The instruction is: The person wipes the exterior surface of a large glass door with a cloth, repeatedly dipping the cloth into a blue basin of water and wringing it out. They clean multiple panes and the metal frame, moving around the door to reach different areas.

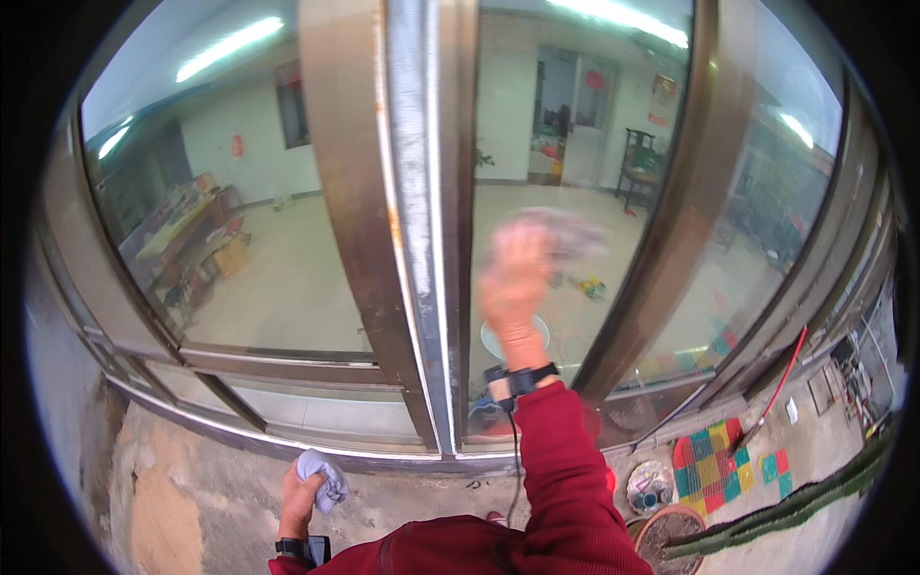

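Note:
My right hand (514, 280) is raised against the glass pane (503, 208) of a metal-framed door or window, pressing a greyish-pink cloth (568, 233). Both hand and cloth are motion-blurred, and the fingers look spread over the cloth. Low at the left, my left hand (300, 496) grips a bunched pale blue-grey cloth (323, 480) between thumb and fingers, away from the glass. Between the two hands runs a vertical metal frame post (417, 215) with rust-coloured marks. Each wrist wears a black strap with a small device.
A terracotta pot (672, 539) with a long cactus (790, 514) stands at the lower right. Near it are a shell-shaped dish (649, 485), a coloured checkered mat (708, 467) and a red pole (785, 374). Behind the glass show a table (183, 226) and a chair (638, 162).

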A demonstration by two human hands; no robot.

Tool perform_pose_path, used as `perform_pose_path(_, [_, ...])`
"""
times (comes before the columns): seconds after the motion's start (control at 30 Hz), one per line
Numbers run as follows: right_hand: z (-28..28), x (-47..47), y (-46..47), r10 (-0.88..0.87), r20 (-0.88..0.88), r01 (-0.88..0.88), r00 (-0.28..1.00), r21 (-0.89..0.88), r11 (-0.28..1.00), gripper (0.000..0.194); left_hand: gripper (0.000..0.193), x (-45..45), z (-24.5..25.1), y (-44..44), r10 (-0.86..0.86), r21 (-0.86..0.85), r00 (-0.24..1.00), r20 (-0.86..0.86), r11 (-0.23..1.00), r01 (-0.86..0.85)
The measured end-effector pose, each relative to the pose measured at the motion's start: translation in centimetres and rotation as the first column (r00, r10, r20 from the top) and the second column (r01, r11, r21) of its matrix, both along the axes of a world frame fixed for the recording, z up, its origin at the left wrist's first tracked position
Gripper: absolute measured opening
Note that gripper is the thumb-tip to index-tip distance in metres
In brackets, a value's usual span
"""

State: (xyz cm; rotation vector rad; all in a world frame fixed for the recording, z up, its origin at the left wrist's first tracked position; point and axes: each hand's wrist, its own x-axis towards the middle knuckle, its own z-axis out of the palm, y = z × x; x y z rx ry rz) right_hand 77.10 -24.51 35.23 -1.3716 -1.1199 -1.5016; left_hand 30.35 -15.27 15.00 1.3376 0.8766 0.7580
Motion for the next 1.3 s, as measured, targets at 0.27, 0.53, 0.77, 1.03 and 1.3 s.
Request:
perform_pose_path(0.27, [-2.3,8.2,-8.6,-0.264,-0.261,0.289,0.929,0.062,0.955,0.059,0.032,2.5,0.6,-1.0,-0.061,0.016,0.998,0.009,0.998,0.060])
perform_pose_path(0.53, [-5.9,-0.4,1.2,0.081,-0.036,-0.085,0.996,-0.108,0.991,0.055,0.033,1.1,-0.4,-1.3,-0.081,-0.008,0.991,-0.109,0.997,0.081])
perform_pose_path(0.77, [-8.8,7.6,-6.7,-0.289,-0.196,0.295,0.937,0.002,0.956,0.064,0.035,-0.2,-0.6,-1.8,-0.060,-0.005,0.997,-0.045,0.998,0.060])
perform_pose_path(1.03, [-11.1,2.1,-1.6,0.014,-0.265,0.018,0.964,0.116,0.993,0.060,0.027,-3.3,-1.1,-2.8,0.026,-0.016,0.988,-0.151,0.999,-0.029])
perform_pose_path(1.3, [-15.3,4.3,-5.2,-0.196,-0.162,0.174,0.967,-0.143,0.974,0.061,0.036,0.4,-0.4,-2.8,-0.088,0.027,0.987,-0.134,0.995,0.092])
